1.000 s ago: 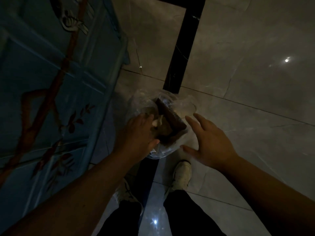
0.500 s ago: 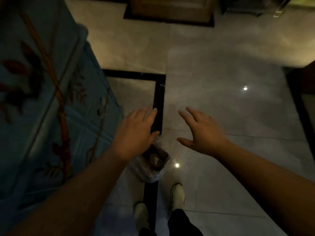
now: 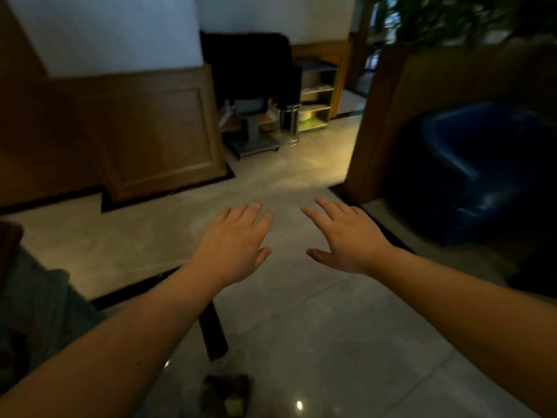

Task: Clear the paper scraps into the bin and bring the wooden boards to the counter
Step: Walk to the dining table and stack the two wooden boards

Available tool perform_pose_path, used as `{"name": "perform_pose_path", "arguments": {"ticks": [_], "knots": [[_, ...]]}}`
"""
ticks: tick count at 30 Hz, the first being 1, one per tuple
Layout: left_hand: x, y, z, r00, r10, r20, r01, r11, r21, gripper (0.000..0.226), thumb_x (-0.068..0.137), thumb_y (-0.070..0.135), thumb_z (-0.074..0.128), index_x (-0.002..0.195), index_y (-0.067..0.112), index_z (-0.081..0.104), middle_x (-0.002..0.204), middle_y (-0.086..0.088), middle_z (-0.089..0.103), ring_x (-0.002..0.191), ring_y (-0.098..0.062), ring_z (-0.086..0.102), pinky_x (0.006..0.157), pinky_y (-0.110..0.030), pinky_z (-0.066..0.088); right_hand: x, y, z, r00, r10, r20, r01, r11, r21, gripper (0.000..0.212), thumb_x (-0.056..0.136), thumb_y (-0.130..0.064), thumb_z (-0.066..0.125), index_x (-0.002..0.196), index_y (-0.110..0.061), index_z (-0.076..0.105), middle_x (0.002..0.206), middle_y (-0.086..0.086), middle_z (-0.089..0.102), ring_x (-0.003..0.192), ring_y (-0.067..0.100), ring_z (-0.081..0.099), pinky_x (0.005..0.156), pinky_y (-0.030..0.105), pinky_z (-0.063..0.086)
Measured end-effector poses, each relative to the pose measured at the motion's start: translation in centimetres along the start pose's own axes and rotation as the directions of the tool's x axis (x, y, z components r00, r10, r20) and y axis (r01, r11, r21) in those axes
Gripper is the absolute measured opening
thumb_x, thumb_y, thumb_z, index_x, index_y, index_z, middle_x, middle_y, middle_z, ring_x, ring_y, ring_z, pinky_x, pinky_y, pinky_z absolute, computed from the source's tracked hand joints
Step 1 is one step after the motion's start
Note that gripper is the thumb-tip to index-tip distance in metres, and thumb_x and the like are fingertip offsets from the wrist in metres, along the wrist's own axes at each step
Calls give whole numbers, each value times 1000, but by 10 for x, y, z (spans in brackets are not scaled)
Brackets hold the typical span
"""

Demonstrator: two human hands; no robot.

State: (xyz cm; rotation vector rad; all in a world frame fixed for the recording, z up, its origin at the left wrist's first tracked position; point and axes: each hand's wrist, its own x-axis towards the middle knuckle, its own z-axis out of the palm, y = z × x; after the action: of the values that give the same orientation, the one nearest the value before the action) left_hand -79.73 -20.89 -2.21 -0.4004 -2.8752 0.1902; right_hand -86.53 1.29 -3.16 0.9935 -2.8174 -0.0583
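Observation:
My left hand [image 3: 233, 245] and my right hand [image 3: 346, 236] are stretched out in front of me over the grey tiled floor, palms down, fingers spread, holding nothing. The bin [image 3: 226, 396], lined with a clear bag and holding brownish scraps, shows at the bottom edge of the view, below and behind both hands. No wooden boards are in sight.
A wood-panelled counter front [image 3: 156, 131] stands ahead on the left. A black chair on a metal base [image 3: 253, 86] and a low shelf unit [image 3: 316, 98] lie beyond. A blue armchair [image 3: 470, 170] is on the right behind a wooden partition [image 3: 388, 116]. Blue patterned cloth [image 3: 33, 300] at left.
My view has swung up from the bin to the room ahead. Both hands have lifted away from the bin, which has dropped to the bottom of the view.

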Motion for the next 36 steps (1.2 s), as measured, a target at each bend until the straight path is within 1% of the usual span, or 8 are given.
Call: {"name": "perform_pose_path", "arguments": {"ticks": [7, 11, 15, 21, 25, 27, 30, 36], "knots": [[96, 99, -69, 968, 224, -110, -223, 975, 22, 70, 91, 48, 46, 148, 20, 14, 157, -11, 19, 140, -28, 22, 114, -46, 24, -78, 113, -69, 970, 214, -114, -226, 969, -99, 84, 84, -63, 50, 150, -32, 8, 160, 6, 16, 144, 27, 20, 114, 45, 24], [161, 173, -89, 934, 302, -189, -299, 953, 43, 70, 91, 51, 44, 147, 22, 13, 157, -9, 21, 141, -28, 21, 115, -45, 23, -131, 191, -89, 941, 312, -131, -333, 924, -189, 86, 81, -68, 48, 150, -32, 10, 160, 5, 16, 144, 27, 20, 113, 46, 25], [226, 269, -100, 884, 401, -242, -406, 913, 32, 69, 91, 50, 45, 147, 23, 16, 156, -8, 24, 140, -27, 24, 114, -45, 24, -191, 282, -101, 895, 423, -143, -447, 852, -273, 87, 80, -69, 46, 150, -29, 11, 159, 10, 19, 141, 31, 25, 110, 48, 31], [312, 404, -99, 775, 569, -274, -581, 813, 44, 68, 90, 50, 46, 146, 23, 21, 154, -7, 29, 138, -26, 28, 114, -44, 27, -278, 394, -99, 784, 602, -153, -618, 733, -283, 85, 82, -69, 42, 150, -29, 12, 160, 11, 18, 142, 31, 25, 109, 48, 31], [364, 478, -95, 696, 654, -295, -678, 735, 30, 68, 89, 50, 48, 146, 20, 24, 152, -8, 33, 136, -25, 32, 112, -43, 30, -319, 456, -93, 722, 681, -125, -682, 670, -293, 85, 82, -68, 42, 151, -28, 12, 159, 12, 19, 142, 32, 26, 109, 48, 32], [391, 508, -90, 664, 688, -293, -713, 701, 29, 68, 90, 50, 47, 146, 20, 22, 153, -9, 31, 137, -26, 30, 112, -45, 30, -330, 486, -91, 702, 704, -113, -696, 643, -318, 86, 82, -69, 42, 151, -29, 10, 159, 11, 17, 142, 32, 25, 109, 48, 31], [440, 550, -78, 621, 718, -314, -754, 657, 12, 68, 91, 50, 45, 147, 21, 20, 154, -8, 27, 138, -26, 28, 113, -45, 27, -342, 535, -84, 649, 752, -119, -737, 582, -342, 87, 81, -69, 43, 150, -28, 11, 158, 12, 21, 140, 32, 28, 108, 48, 34], [556, 620, -54, 523, 779, -347, -828, 560, 10, 67, 92, 49, 43, 147, 20, 18, 156, -9, 24, 140, -27, 24, 114, -45, 24, -342, 634, -63, 509, 850, -136, -831, 443, -337, 86, 81, -71, 42, 149, -29, 11, 158, 11, 22, 141, 31, 28, 108, 49, 34]]}}
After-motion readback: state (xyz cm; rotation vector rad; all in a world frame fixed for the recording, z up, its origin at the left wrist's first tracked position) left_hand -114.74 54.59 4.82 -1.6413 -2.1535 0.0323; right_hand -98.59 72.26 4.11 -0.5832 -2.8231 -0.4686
